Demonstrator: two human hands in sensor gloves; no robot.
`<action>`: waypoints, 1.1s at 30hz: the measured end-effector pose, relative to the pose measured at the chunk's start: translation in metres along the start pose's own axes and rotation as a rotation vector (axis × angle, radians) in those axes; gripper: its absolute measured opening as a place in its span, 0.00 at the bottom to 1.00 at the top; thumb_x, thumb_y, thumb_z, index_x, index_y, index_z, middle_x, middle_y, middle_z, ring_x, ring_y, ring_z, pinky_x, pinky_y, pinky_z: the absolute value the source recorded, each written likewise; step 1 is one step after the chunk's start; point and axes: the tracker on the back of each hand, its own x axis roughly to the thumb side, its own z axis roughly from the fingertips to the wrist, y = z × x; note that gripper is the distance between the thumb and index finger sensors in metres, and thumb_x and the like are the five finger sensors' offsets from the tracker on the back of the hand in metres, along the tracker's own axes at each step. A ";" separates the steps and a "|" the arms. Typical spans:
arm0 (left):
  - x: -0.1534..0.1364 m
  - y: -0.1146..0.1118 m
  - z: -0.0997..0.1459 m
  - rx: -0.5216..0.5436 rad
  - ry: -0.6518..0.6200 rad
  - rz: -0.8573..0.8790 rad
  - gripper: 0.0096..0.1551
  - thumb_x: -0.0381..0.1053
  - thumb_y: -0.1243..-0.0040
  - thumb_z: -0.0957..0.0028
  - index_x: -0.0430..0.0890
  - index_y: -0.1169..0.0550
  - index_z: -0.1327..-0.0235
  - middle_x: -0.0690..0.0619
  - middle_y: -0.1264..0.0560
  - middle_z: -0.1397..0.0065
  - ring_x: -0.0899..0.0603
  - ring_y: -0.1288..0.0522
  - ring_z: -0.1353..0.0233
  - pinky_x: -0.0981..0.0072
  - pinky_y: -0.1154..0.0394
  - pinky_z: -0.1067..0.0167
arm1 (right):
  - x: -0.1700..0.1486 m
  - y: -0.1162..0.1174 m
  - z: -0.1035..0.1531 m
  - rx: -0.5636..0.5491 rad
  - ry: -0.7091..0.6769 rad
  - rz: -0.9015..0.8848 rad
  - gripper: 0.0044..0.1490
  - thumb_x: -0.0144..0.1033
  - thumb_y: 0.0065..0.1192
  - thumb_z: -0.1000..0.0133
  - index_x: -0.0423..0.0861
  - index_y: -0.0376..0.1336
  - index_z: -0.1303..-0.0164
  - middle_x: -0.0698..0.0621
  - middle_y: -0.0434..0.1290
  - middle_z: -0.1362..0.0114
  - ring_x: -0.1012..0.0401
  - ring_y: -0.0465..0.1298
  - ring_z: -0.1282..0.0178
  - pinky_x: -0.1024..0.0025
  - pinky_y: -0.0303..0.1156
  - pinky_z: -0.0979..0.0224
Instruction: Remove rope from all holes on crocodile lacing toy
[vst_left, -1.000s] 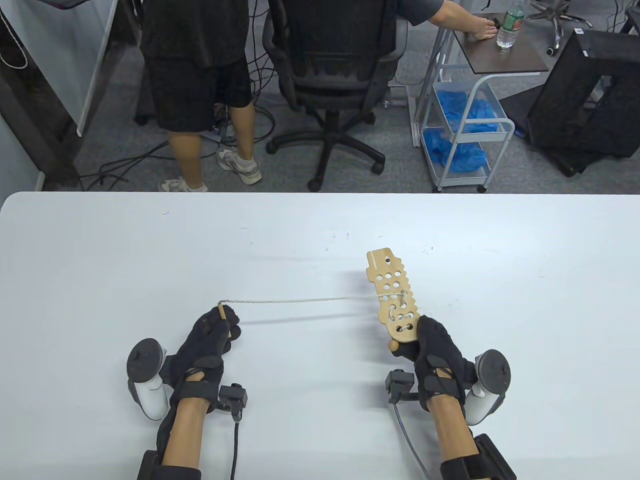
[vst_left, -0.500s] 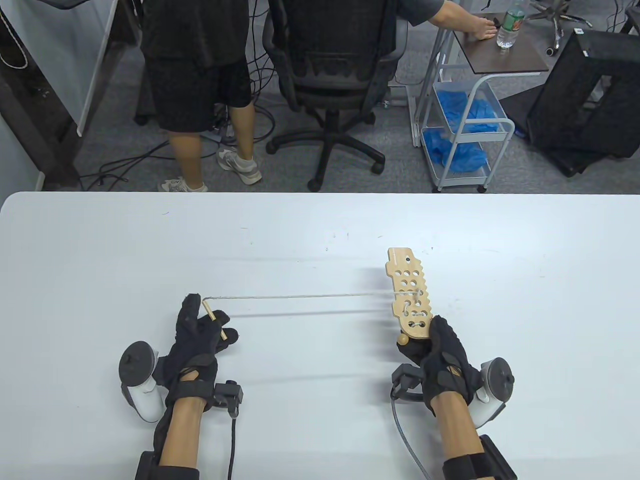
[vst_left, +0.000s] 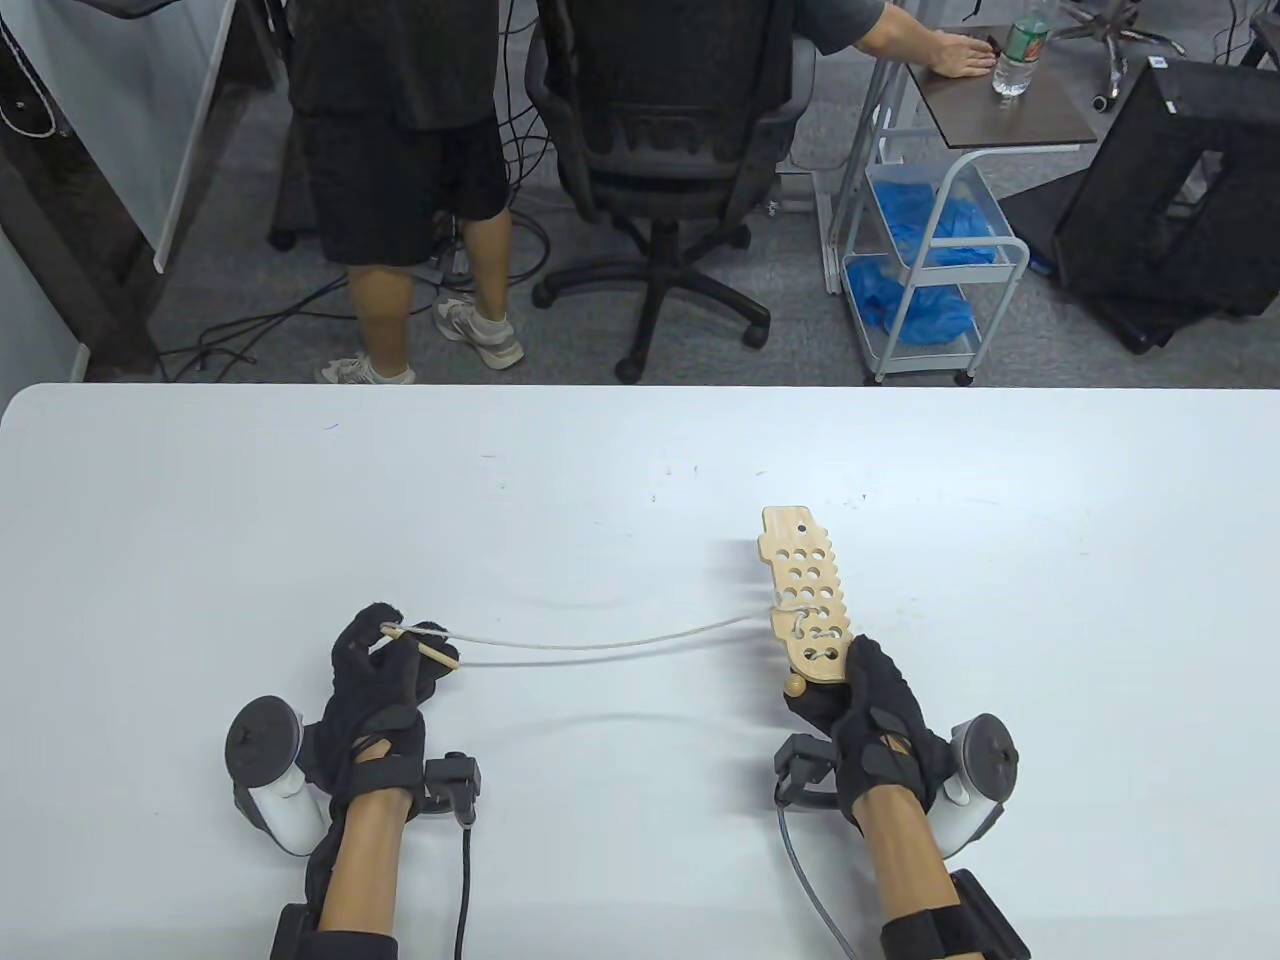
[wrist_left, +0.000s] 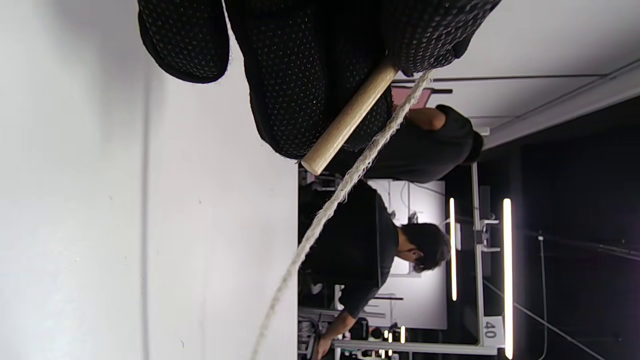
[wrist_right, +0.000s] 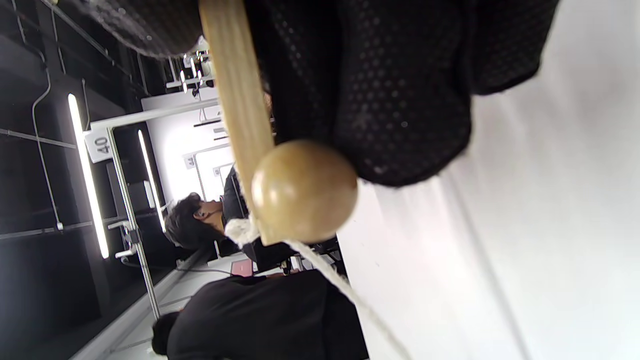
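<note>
The wooden crocodile lacing toy (vst_left: 806, 602), a flat board with several holes, stands off the table with its head pointing away. My right hand (vst_left: 868, 700) grips its near end, beside a round wooden bead (wrist_right: 304, 191). A white rope (vst_left: 600, 640) sags from holes near the board's lower half across to my left hand (vst_left: 385, 665). That hand pinches the rope's wooden needle (wrist_left: 348, 117) between its fingertips. The rope (wrist_left: 325, 215) trails from the needle's hidden end.
The white table (vst_left: 640, 470) stretches far behind the toy. Beyond its far edge stand a person in dark shorts (vst_left: 400, 150), an office chair (vst_left: 665, 120) and a cart with blue bags (vst_left: 930, 250).
The rope was taut; now it hangs slack. My left hand dropped slightly toward me and turned the needle flatter. The toy shifted a little left and nearer.
</note>
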 end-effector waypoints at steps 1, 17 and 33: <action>0.001 -0.001 0.000 -0.008 -0.017 -0.005 0.28 0.52 0.41 0.43 0.65 0.33 0.29 0.61 0.16 0.35 0.50 0.15 0.38 0.44 0.26 0.32 | 0.000 0.002 0.001 0.007 -0.008 0.021 0.31 0.44 0.61 0.47 0.32 0.66 0.47 0.36 0.82 0.55 0.45 0.84 0.62 0.37 0.71 0.44; 0.024 -0.057 0.022 -0.169 -0.245 -0.172 0.24 0.52 0.38 0.47 0.64 0.23 0.36 0.54 0.20 0.34 0.48 0.19 0.40 0.38 0.29 0.32 | -0.010 0.039 0.021 0.181 -0.094 0.196 0.31 0.44 0.62 0.48 0.31 0.67 0.49 0.35 0.82 0.56 0.44 0.84 0.64 0.36 0.71 0.45; 0.047 -0.092 0.049 -0.254 -0.531 -0.430 0.23 0.49 0.32 0.50 0.64 0.21 0.41 0.54 0.16 0.38 0.48 0.17 0.43 0.37 0.28 0.34 | -0.024 0.071 0.040 0.377 -0.165 0.346 0.31 0.43 0.63 0.49 0.31 0.68 0.50 0.34 0.83 0.58 0.44 0.84 0.65 0.36 0.71 0.46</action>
